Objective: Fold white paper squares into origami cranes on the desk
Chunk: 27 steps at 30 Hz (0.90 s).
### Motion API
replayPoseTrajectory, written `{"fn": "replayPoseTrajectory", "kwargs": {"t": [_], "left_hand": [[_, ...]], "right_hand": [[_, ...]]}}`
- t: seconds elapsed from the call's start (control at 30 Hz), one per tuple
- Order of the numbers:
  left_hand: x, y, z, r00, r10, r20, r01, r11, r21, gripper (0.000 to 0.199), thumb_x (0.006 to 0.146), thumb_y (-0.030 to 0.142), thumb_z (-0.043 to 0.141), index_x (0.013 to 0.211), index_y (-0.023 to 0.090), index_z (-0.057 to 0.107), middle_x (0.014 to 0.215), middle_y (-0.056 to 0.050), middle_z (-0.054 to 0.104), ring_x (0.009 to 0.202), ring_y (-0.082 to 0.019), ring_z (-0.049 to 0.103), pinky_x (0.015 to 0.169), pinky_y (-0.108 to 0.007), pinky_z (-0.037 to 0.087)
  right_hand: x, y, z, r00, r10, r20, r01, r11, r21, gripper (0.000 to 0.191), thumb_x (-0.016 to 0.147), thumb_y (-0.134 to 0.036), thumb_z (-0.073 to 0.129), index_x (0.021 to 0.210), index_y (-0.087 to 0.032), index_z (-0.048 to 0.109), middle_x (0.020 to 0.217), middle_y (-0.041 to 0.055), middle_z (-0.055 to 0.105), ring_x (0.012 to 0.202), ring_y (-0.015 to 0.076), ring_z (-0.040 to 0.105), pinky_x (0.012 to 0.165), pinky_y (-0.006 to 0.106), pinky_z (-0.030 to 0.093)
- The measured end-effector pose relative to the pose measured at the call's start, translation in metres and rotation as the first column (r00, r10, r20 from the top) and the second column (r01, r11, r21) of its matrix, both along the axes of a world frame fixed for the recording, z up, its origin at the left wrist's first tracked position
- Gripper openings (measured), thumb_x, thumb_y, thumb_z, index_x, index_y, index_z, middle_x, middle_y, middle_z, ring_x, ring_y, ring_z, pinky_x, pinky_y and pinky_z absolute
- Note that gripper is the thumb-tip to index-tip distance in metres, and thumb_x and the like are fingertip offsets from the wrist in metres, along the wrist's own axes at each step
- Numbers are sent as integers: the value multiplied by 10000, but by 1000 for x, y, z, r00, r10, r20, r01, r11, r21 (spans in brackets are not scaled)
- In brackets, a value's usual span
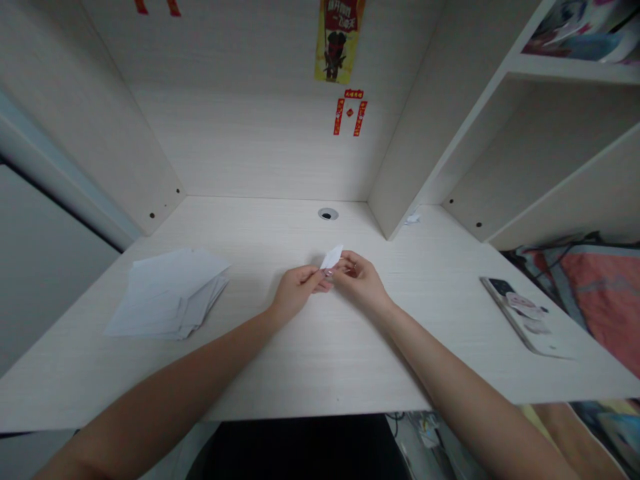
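Observation:
A small folded piece of white paper is pinched between my two hands above the middle of the desk. My left hand grips its lower left end, thumb on top. From the other side, my right hand holds the paper with thumb and fingers closed near its lower edge. The fingertips of both hands meet at the paper's base, and they hide part of it. To the left of my left hand lies a loose stack of white paper sheets.
The pale wooden desk has a round cable hole at the back. A phone in a decorated case lies at the right. An upright panel divides the desk's back right. Red fabric sits beyond the right edge.

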<state>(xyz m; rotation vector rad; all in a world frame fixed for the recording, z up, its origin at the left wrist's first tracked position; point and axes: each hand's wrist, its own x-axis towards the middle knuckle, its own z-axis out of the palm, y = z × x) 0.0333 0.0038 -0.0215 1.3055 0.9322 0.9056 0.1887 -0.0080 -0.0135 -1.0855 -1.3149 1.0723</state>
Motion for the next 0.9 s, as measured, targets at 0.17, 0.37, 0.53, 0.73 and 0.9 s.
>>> {"fn": "replayPoseTrajectory", "kwargs": {"t": [0.17,0.37,0.53,0.73,0.9], "left_hand": [[-1,1,0,1000,-14,-12,14,1000,16,237,789,358,571,793,134,647,729,-57,707,660,-134,656,688,-255,517],[-2,-1,3,999,-13,-41,14,1000,17,244,789,372,572,780,140,646,731,-56,709,662,-134,654,692,-252,509],[-2,0,2,999,-22,-49,22,1000,11,248,796,378,569,793,145,651,729,-50,708,651,-125,652,680,-238,504],[-1,0,2,999,-30,-32,29,999,-21,234,792,363,577,816,144,657,711,-43,704,633,-126,652,671,-244,512],[0,-1,2,999,-18,-33,17,1000,-10,253,785,383,583,813,144,661,710,-51,708,627,-135,652,676,-257,518]], "right_hand": [[2,2,-6,998,39,-53,-46,989,-141,226,631,-372,734,669,-158,672,682,30,673,604,127,570,609,260,419],[3,0,-4,998,24,-61,-34,987,-160,224,659,-387,718,696,-166,712,680,31,682,599,127,548,611,267,388],[4,-1,3,1000,8,-19,-11,989,-150,281,687,-445,677,677,-167,718,647,34,670,588,134,518,585,271,355],[6,0,0,998,24,-65,-34,987,-154,252,703,-413,673,680,-166,720,639,35,665,589,136,506,583,271,347],[6,1,-2,998,-8,61,10,999,-35,313,761,-454,603,648,-178,699,626,22,652,591,143,519,608,278,372]]}}
